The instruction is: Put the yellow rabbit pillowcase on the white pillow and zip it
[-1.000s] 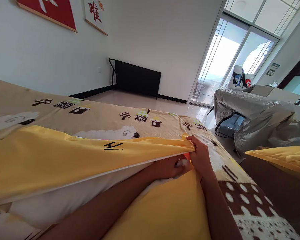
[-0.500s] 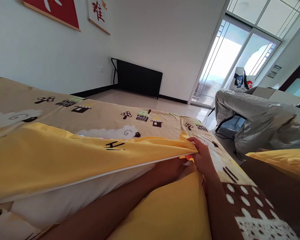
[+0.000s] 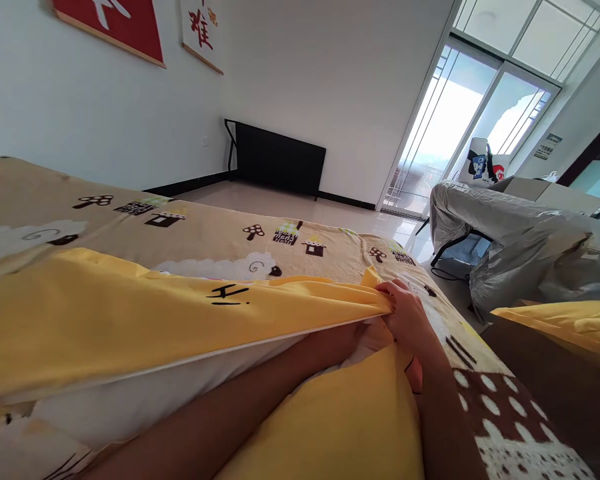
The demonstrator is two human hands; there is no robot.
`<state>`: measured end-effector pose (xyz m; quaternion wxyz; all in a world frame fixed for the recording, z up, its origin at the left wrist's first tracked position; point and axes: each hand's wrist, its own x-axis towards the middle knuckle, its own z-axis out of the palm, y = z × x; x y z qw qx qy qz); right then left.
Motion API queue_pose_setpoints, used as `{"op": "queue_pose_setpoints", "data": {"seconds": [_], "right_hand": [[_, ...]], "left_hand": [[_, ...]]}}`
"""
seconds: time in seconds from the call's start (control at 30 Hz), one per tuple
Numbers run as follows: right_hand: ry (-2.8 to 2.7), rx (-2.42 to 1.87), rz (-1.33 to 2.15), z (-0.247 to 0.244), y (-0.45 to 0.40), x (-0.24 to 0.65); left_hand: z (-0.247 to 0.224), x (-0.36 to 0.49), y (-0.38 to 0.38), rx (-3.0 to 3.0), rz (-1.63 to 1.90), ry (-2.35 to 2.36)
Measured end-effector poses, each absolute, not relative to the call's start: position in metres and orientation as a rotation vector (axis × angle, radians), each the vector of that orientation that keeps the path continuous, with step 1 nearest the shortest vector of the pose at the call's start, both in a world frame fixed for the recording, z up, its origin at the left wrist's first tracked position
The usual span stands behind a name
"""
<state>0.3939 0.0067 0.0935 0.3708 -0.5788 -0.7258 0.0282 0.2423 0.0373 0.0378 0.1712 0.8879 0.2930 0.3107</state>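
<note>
Yellow cover (image 3: 145, 320): long edge stretching left from our right hand (image 3: 409, 319), fingers pinched on it; our left hand (image 3: 344, 341) beneath, grip hidden.

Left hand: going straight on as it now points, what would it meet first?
Probably the yellow cloth near where the right hand pinches its edge; the left hand is partly hidden, so depth is unclear.

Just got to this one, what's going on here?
A person's right hand pinches the edge of a yellow fabric cover. The left hand reaches into the opening, its fingers hidden from view. The cover lies on a beige blanket printed with sheep and mushrooms.
</note>
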Motion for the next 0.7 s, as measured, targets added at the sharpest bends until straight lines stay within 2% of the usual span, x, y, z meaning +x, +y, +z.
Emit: {"op": "queue_pose_setpoints", "data": {"seconds": [0.13, 0.4, 0.7], "right_hand": [[-1.825, -1.589, -0.019, 0.0909, 0.0070, 0.3884], [-1.803, -1.557, 0.099, 0.0967, 0.0026, 0.3833], [-1.795, -1.537, 0.188, 0.0931, 0.0056, 0.3872]], "left_hand": [[0.0437, 0.2431, 0.0329, 2.667, 0.761, 0.747], [0.0429, 0.2435, 0.0317, 2.712, 0.643, 0.811], [0.0482, 0.2449, 0.0328, 2.745, 0.725, 0.737]]}}
